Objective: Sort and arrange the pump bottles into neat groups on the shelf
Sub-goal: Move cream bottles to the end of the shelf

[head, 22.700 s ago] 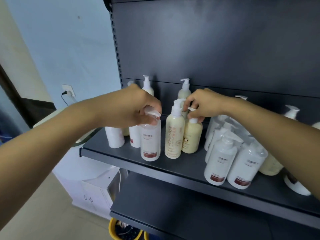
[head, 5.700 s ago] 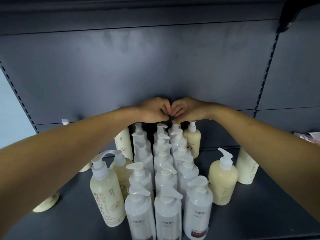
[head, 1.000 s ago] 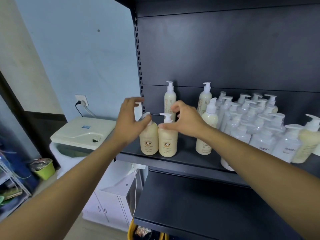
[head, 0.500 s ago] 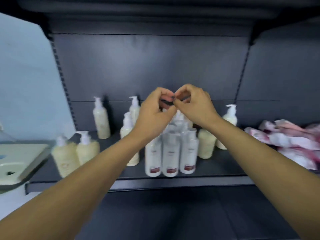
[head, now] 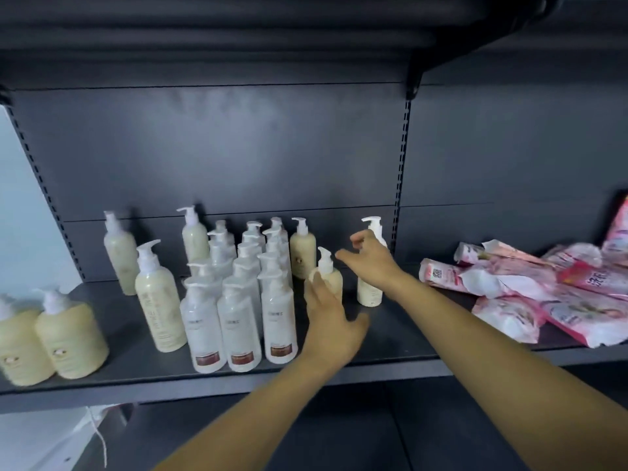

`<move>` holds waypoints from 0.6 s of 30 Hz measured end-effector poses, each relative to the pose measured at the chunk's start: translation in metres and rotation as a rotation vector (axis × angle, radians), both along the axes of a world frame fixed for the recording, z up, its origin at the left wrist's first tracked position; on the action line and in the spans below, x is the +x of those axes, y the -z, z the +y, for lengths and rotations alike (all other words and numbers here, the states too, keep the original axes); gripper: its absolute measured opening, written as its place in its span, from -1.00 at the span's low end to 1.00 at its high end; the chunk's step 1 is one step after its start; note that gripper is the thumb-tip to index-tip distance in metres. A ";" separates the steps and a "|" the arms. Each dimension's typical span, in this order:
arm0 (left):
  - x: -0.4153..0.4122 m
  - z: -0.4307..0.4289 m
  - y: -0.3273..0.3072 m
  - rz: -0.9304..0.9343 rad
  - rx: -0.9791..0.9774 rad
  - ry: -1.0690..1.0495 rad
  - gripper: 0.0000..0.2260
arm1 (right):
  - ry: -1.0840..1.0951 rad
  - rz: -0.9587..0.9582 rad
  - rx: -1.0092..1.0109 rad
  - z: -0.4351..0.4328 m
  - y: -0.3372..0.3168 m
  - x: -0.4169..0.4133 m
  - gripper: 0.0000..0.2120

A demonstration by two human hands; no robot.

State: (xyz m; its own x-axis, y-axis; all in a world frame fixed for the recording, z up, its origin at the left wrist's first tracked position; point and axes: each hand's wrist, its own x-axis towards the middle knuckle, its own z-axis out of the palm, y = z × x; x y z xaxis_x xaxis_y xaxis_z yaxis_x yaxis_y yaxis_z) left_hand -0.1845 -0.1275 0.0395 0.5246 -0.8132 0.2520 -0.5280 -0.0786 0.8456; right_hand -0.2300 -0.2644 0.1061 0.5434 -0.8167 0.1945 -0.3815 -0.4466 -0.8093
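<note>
Two cream bottles [head: 51,338] sit at the shelf's left end, the far-left one cut off by the frame edge, and motion blur smears both of their labels past reading. Most of the white bottles [head: 239,311] stand in three tight rows running front to back at mid-shelf; only the front three show their dark red label bands, while those behind are little more than overlapping pump heads, so their count is hard to make out. Left of that block a tall cream bottle [head: 159,300] stands upright, with two slimmer ones [head: 117,256] behind it against the back panel.

On the dark shelf [head: 401,338], just right of the white block, a small cream bottle [head: 327,277] stands with its long axis vertical and its pump spout pointing left. The left hand [head: 331,321] covers its lower body — fingers spread and reaching onto it, thumb out to the right, but whether they actually close on it I cannot tell. Behind it stands another cream bottle [head: 302,249], upright near the back panel.

The right hand [head: 370,256] hovers in front of a further upright bottle [head: 370,290], hiding its neck and shoulder — its white pump head shows above the knuckles, spout to the left. Its fingers are loosely curled and parted, gripping nothing visible.

Pink packets [head: 543,287] lie in a blurred heap on the shelf's right part, cut off at the frame edge.
</note>
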 end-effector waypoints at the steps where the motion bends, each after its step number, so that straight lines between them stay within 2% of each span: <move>1: 0.000 -0.007 0.007 0.015 0.022 -0.050 -0.04 | -0.013 -0.018 0.043 -0.007 0.003 0.005 -0.45; 5: 0.012 -0.035 0.029 -0.003 0.057 -0.195 -0.11 | -0.090 -0.034 0.140 -0.035 0.009 0.034 -0.47; 9: 0.029 -0.048 0.048 -0.136 0.063 -0.254 -0.15 | -0.104 -0.080 0.264 -0.059 0.003 0.067 -0.56; 13: 0.036 -0.048 0.066 -0.116 0.003 -0.275 -0.12 | -0.130 -0.077 0.410 -0.081 0.004 0.098 -0.73; 15: 0.035 -0.046 0.069 -0.140 0.002 -0.348 -0.09 | -0.166 -0.022 0.408 -0.093 0.015 0.116 -0.66; 18: 0.027 -0.040 0.065 -0.092 -0.027 -0.326 -0.12 | -0.184 0.062 0.388 -0.104 0.032 0.138 -0.37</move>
State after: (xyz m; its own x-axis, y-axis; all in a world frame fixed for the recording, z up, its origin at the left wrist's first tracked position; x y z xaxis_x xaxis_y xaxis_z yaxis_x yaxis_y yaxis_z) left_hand -0.1570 -0.1678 -0.0256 0.7298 -0.5989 0.3296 -0.5528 -0.2334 0.8000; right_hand -0.0921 -0.3687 0.0737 0.6880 -0.7110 -0.1455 -0.3767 -0.1786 -0.9090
